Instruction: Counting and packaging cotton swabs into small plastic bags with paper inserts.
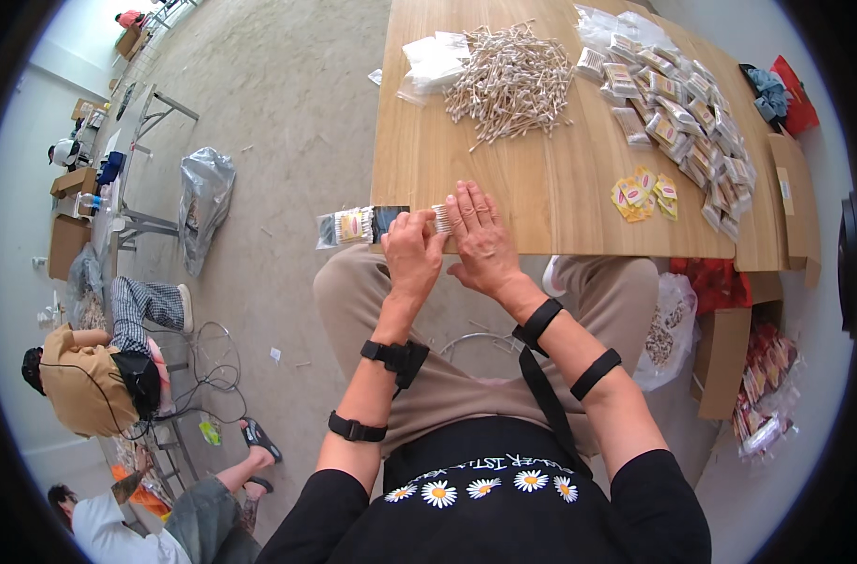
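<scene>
At the table's near edge, a small row of cotton swabs [441, 219] lies between my two hands. My left hand [413, 252] is closed, its bent fingers at the left end of this row. Stretched fingers of my right hand [482, 235] lie flat along the row's right side. Just left of my left hand is a black piece [388, 222], and beside it a transparent packet of swabs [347, 227] with a yellow label juts past the table's left edge. My fingers partly hide the swabs.
A heap of loose swabs [511, 85] lies farther back, next to empty transparent bags [434, 64]. Filled swab packets [682, 113] pile up on the right, near yellow labels [644, 195]. Cardboard boxes [727, 362] stand right of my legs. Two people [90, 381] sit at left.
</scene>
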Available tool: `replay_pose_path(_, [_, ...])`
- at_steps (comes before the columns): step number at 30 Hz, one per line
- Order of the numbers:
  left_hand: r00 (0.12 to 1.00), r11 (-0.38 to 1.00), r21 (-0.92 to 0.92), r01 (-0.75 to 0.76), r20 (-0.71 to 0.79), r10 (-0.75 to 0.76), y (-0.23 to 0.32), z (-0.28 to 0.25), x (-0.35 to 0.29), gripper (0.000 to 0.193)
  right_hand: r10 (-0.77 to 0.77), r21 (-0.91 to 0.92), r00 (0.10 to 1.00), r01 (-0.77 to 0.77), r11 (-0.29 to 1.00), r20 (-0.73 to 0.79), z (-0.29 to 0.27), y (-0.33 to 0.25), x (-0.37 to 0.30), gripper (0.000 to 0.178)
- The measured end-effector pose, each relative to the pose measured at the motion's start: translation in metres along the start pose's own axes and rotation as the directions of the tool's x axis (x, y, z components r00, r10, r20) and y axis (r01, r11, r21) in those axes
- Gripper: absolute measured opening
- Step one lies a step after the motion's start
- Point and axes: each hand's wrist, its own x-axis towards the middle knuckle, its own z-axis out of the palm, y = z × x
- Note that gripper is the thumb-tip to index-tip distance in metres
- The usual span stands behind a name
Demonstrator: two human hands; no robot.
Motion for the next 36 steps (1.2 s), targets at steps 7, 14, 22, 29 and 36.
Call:
replay_pose_path(7, [0.97, 0.616, -0.774, 0.143, -0.015, -0.244, -0.006, 0.008, 0.025, 0.036, 0.035, -0.032, 0.999, -0.035, 0.999, 0.003, -0.007, -0.008, 0.001, 0.112])
replay_pose_path(14, [0.977, 0.38, -0.913, 0.146, 0.073, -0.199, 0.012, 0.027, 0.023, 0.057, 0.115, -0.085, 0.993, -0.115, 0.99, -0.016, 0.008, -0.027, 0.009, 0.093])
replay_pose_path(22, [0.962, 0.24, -0.95, 0.198, 0.142, -0.233, 0.015, 0.021, 0.026, 0.061, 0.088, -0.029, 0.988, -0.092, 0.995, -0.13, 0.025, -0.033, 0.014, 0.085])
replay_pose_path(29, [0.979, 0.232, -0.965, 0.121, 0.078, -0.189, 0.002, 0.03, 0.029, 0.056, 0.043, 0.11, 0.987, -0.026, 0.994, -0.156, -0.001, -0.016, 0.004, 0.095])
replay_pose_path(36, [0.982, 0.244, -0.966, 0.085, 0.04, -0.186, 0.003, 0.031, 0.029, 0.052, 0.193, 0.039, 0.981, -0.193, 0.98, -0.007, -0.007, -0.003, -0.006, 0.124])
